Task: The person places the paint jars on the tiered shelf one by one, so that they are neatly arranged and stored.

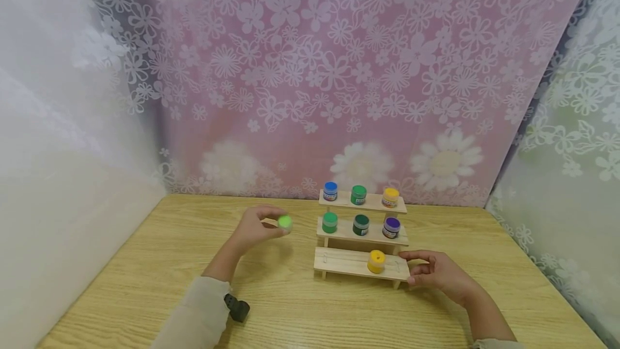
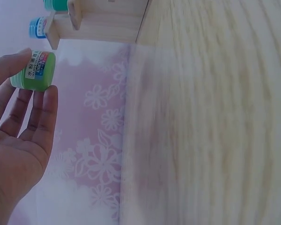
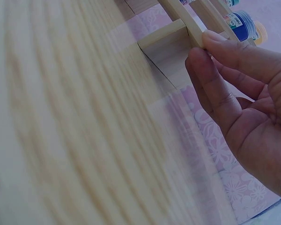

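My left hand [image 1: 255, 228] pinches a small light green paint jar [image 1: 284, 223] between thumb and fingers, held up left of a three-step wooden rack [image 1: 346, 263]. In the left wrist view, a printed label shows on that jar [image 2: 37, 72]. At the rack's right side, my right hand [image 1: 436, 273] holds the end of the lowest step, its thumb and fingertips on the wood [image 3: 193, 33]. A yellow paint jar [image 1: 376, 262] stands on this step, close to the right hand.
The middle step carries a green jar [image 1: 330, 222], a dark green jar [image 1: 360, 224] and a purple jar [image 1: 391, 227]. On top stand a blue jar [image 1: 330, 191], a green jar [image 1: 358, 194] and a yellow jar [image 1: 390, 197]. A flowered curtain [image 1: 290, 96] hangs behind the wooden table [image 1: 189, 241].
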`<state>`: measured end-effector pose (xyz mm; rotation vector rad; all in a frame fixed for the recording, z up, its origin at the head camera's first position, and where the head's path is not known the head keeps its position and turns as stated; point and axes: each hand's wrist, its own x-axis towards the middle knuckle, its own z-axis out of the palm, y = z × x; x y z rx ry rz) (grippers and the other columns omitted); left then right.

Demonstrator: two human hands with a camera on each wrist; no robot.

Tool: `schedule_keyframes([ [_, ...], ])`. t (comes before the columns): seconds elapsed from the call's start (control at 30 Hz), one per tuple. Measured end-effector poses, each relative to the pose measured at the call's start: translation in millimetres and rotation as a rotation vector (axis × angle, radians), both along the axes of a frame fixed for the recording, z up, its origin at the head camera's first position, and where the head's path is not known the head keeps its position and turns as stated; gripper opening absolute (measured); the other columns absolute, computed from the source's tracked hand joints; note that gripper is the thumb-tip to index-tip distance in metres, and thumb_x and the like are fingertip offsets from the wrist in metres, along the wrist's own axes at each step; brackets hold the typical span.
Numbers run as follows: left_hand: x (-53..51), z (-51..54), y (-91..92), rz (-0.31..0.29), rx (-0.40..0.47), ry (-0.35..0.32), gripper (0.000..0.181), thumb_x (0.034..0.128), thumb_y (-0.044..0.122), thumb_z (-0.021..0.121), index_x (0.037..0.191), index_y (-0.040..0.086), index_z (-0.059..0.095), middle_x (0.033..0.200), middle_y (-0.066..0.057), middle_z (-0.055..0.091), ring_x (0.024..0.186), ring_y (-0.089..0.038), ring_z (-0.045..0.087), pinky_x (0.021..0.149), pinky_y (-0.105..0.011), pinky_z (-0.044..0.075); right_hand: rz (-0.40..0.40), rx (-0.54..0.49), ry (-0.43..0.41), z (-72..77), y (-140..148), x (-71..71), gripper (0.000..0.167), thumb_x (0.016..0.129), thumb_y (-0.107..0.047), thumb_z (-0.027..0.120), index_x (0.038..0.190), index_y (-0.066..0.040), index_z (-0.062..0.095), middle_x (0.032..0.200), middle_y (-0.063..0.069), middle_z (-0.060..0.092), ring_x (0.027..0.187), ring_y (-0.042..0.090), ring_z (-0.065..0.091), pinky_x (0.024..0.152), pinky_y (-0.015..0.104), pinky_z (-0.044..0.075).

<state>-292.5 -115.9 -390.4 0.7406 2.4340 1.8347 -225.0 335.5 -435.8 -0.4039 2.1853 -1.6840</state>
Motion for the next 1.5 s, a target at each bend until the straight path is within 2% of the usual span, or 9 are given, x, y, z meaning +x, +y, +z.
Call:
schedule_keyframes([
  [0.2, -9.9, -15.5, 7.5, -0.043, 0.022, -0.001, 0.041, 0.0799, -0.001, 0.079, 0.120, -0.001, 0.067, 0.122, -0.015, 0.059, 0.109, -0.036, 0.057, 0.082, -0.033, 0.057, -0.003, 0.005, 0.001, -0.2, 0, -0.6, 0.066, 0.087, -0.009, 0.074, 0.140, 0.013, 0.040, 0.099, 0.015, 0.065, 0.086, 0.020, 0.065, 0.080, 0.036, 0.057],
  [0.5, -2.3, -13.2, 22.9, -0.105, 0.025, 0.027, 0.040, 0.0778, 0.005, 0.082, 0.116, 0.003, 0.071, 0.114, -0.011, 0.061, 0.103, -0.027, 0.060, 0.080, -0.033, 0.058, -0.006, 0.003, -0.009, -1.3, 1, -1.2, 0.066, 0.087, -0.009, 0.074, 0.140, 0.013, 0.041, 0.100, 0.015, 0.065, 0.086, 0.020, 0.065, 0.081, 0.036, 0.057],
  [0.73, 2.3, -10.7, 32.6, -0.139, 0.027, 0.000, 0.040, 0.0776, 0.005, 0.082, 0.116, 0.004, 0.071, 0.116, -0.012, 0.060, 0.102, -0.032, 0.062, 0.078, -0.034, 0.058, 0.002, 0.002, 0.002, -0.9, 1, -1.5, 0.066, 0.088, -0.008, 0.074, 0.140, 0.013, 0.040, 0.100, 0.016, 0.065, 0.087, 0.020, 0.065, 0.080, 0.036, 0.057],
  [0.97, 7.1, -8.7, 45.5, -0.178, -0.023, 0.039, 0.041, 0.0777, 0.007, 0.083, 0.117, 0.002, 0.071, 0.118, -0.009, 0.062, 0.104, -0.024, 0.061, 0.080, -0.031, 0.057, 0.000, -0.003, -0.007, -0.8, 1, -1.5, 0.066, 0.087, -0.008, 0.074, 0.140, 0.013, 0.041, 0.106, 0.016, 0.065, 0.090, 0.021, 0.066, 0.081, 0.036, 0.057],
  [1.07, 9.9, -7.8, 50.9, -0.202, -0.031, 0.033, 0.042, 0.0777, 0.008, 0.083, 0.117, 0.003, 0.071, 0.116, -0.008, 0.064, 0.103, -0.021, 0.061, 0.080, -0.031, 0.057, -0.001, -0.001, -0.007, -0.9, 1, -1.4, 0.066, 0.087, -0.008, 0.074, 0.140, 0.013, 0.041, 0.106, 0.016, 0.064, 0.090, 0.021, 0.066, 0.081, 0.036, 0.057],
  [1.3, 16.3, -6.0, 65.3, -0.211, -0.075, 0.016, 0.037, 0.0782, 0.009, 0.083, 0.114, 0.010, 0.074, 0.116, -0.004, 0.066, 0.103, -0.018, 0.062, 0.078, -0.028, 0.057, 0.002, 0.004, 0.005, -1.5, 1, -1.6, 0.065, 0.088, -0.009, 0.073, 0.140, 0.012, 0.041, 0.105, 0.016, 0.064, 0.088, 0.020, 0.065, 0.081, 0.036, 0.057],
  [1.5, 21.7, -9.5, 79.5, -0.225, -0.143, 0.010, 0.034, 0.0778, 0.008, 0.083, 0.111, 0.011, 0.075, 0.108, 0.001, 0.068, 0.094, -0.017, 0.065, 0.075, -0.025, 0.057, 0.003, 0.005, 0.001, -2.6, 2, -2.1, 0.065, 0.088, -0.008, 0.073, 0.141, 0.012, 0.041, 0.106, 0.017, 0.063, 0.088, 0.020, 0.065, 0.081, 0.037, 0.057],
])
